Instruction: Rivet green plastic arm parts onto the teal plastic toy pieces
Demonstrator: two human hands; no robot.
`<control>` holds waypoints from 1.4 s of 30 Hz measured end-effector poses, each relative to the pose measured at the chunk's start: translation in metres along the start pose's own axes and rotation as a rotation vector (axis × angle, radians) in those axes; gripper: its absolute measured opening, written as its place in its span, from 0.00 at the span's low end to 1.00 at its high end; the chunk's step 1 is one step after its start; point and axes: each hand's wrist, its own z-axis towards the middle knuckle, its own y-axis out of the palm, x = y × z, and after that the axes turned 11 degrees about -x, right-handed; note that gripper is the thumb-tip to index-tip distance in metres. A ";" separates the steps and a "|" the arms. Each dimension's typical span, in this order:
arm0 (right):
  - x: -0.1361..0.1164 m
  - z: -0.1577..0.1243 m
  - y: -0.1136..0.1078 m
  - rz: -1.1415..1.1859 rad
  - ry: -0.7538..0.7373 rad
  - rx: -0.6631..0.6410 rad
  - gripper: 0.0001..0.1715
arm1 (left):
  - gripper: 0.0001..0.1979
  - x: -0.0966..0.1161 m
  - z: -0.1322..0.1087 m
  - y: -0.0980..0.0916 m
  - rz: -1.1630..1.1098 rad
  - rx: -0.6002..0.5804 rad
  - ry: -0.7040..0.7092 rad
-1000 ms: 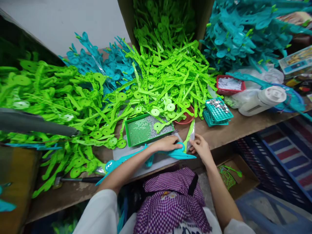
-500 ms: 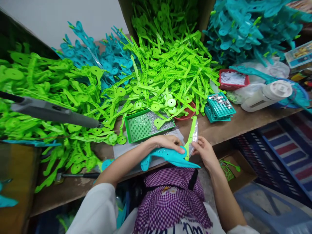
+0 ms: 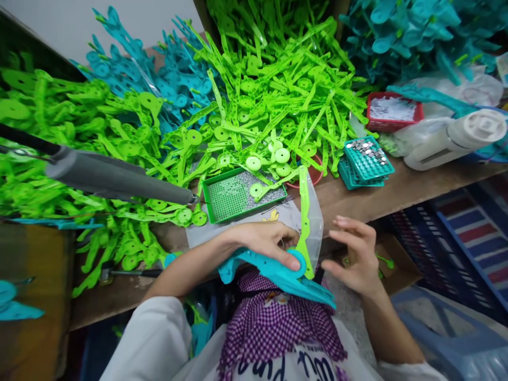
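My left hand grips a blue plastic part, thumb pressed on its round disc. A green plastic arm with a clear film-like sheet along its right side stands up from that disc. Part of the joint is hidden under my fingers. To the right of the sheet, my right hand is apart from it, fingers spread and holding nothing. Behind my left hand is a green perforated tray with small metal pieces, and another green arm lies across its right end.
Heaps of green parts and blue parts cover the bench's back. A grey electric screwdriver hangs at left. Stacked teal trays, a red tray and a white bottle stand at right. A hammer lies at left.
My right hand has let go of the clear sheet and moved right, its fingers opening. The blue part has tilted, its right tip lower. The view has shifted slightly.
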 end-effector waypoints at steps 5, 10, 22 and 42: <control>-0.023 0.014 -0.024 -0.304 -0.309 -0.410 0.38 | 0.15 0.009 -0.007 0.005 -0.001 0.008 0.005; -0.049 0.040 -0.021 -0.463 -0.428 -0.593 0.25 | 0.14 0.003 -0.004 0.007 -0.061 -0.036 0.093; -0.053 0.040 -0.014 -0.601 -0.518 -0.618 0.19 | 0.22 0.000 -0.003 0.007 -0.107 -0.135 0.082; 0.033 0.048 0.021 0.812 0.727 -0.308 0.26 | 0.23 -0.025 0.012 -0.002 -0.068 -0.063 -0.022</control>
